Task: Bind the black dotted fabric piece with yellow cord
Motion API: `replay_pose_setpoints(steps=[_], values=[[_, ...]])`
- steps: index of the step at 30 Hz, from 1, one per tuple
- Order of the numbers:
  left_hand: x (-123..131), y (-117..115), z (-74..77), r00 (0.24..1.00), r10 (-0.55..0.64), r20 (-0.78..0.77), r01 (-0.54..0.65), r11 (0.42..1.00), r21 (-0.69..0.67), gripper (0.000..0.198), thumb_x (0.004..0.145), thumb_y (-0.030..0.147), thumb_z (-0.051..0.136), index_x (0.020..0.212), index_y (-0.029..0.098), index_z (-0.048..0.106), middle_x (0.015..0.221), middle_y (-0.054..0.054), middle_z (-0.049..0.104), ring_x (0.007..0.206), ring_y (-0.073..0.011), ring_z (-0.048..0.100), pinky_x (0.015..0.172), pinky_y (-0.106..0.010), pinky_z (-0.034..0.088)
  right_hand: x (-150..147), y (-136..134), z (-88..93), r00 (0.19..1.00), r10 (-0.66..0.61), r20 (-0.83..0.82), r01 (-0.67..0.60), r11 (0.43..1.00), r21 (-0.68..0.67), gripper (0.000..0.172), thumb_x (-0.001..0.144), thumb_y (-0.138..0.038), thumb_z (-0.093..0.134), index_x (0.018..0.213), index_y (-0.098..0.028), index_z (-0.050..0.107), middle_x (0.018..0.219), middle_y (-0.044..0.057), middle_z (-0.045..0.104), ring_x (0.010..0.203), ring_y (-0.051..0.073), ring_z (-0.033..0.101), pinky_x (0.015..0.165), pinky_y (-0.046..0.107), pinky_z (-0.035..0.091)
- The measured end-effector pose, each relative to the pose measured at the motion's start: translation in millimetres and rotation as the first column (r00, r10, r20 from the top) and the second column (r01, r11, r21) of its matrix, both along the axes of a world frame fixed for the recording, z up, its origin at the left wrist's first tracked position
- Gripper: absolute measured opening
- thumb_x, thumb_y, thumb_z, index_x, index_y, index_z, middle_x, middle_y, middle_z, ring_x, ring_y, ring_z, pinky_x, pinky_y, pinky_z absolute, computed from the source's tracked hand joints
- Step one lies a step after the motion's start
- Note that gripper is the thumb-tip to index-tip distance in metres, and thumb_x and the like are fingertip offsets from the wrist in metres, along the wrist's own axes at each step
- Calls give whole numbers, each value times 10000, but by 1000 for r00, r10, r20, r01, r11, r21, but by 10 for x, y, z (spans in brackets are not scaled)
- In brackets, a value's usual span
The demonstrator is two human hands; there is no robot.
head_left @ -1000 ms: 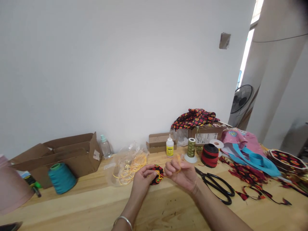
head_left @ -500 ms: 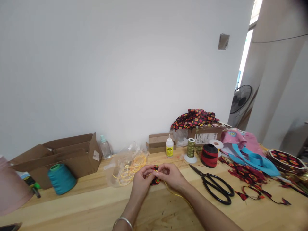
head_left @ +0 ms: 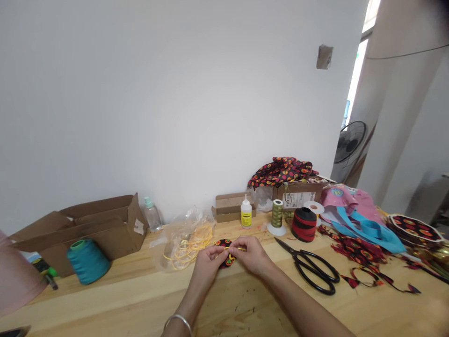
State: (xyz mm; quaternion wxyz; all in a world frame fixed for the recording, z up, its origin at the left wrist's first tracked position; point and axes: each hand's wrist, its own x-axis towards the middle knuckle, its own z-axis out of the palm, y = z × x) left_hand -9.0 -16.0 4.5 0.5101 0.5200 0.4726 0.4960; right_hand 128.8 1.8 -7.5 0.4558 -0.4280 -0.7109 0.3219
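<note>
Both my hands meet over the wooden table (head_left: pixel 133 299) around a small round piece of black fabric with red and orange dots (head_left: pixel 224 245). My left hand (head_left: pixel 206 264) pinches the piece from the left, a silver bangle on its wrist. My right hand (head_left: pixel 253 255) pinches a thin yellow cord (head_left: pixel 235 249) lying across the piece, fingers pressed together. The two hands nearly touch.
Black scissors (head_left: pixel 310 271) lie right of my hands. Behind stand a glue bottle (head_left: pixel 246 214), an olive thread spool (head_left: pixel 277 216), a red-black ribbon roll (head_left: pixel 303 224) and a bag of yellow cord (head_left: pixel 187 241). A teal cone (head_left: pixel 87 261) and cardboard box (head_left: pixel 87 224) are left; fabric scraps right.
My right hand came down from a raised pull on the yellow cord and closed in on the fabric piece. The loose cord trailing along my right forearm is no longer seen.
</note>
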Motion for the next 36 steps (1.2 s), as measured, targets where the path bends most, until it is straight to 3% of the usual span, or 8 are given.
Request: replay_pose_setpoints(steps=[6,13,19,28,32,36], values=[[4,8,-14,1000,22,-6,-22,999,-30,213,489,282,681,592,99,647,498,-39,639,441,-107,536,460,-191,394,53,3,29,993,-29,117,31,999,-19,212,679,-301,499,700,-170,664,676,29,642,625,143,563,550,215,401],[8,8,3,998,60,0,-60,998,-35,239,447,278,701,601,101,656,546,-51,658,487,-123,558,509,-209,418,75,22,46,969,-176,171,170,984,50,229,692,-316,483,722,-183,668,668,31,643,563,129,537,496,206,370],[4,14,-10,998,61,8,-61,997,-49,242,452,279,697,609,99,656,538,-51,656,483,-125,558,511,-214,414,62,5,90,964,-249,98,232,960,157,187,682,-258,494,652,-174,658,617,25,611,550,118,513,491,200,357],[1,5,21,998,55,20,-53,997,-61,225,483,276,684,627,104,662,571,-52,664,497,-123,559,504,-201,402,20,-96,194,972,-228,-55,234,931,280,174,714,-227,460,645,-148,599,576,-2,491,478,77,411,447,181,313],[4,2,6,999,21,25,-20,999,-49,242,502,287,677,659,103,667,606,-65,671,537,-135,573,538,-210,416,33,-58,155,959,-274,-70,283,928,244,172,709,-239,461,625,-147,579,582,-8,482,458,69,386,450,185,319],[13,-13,-4,1000,2,31,-1,999,-48,245,505,292,676,661,103,667,623,-70,674,546,-136,577,541,-211,424,47,-2,117,955,-261,-138,273,959,76,182,690,-268,472,612,-140,574,603,12,528,531,103,465,512,210,385]])
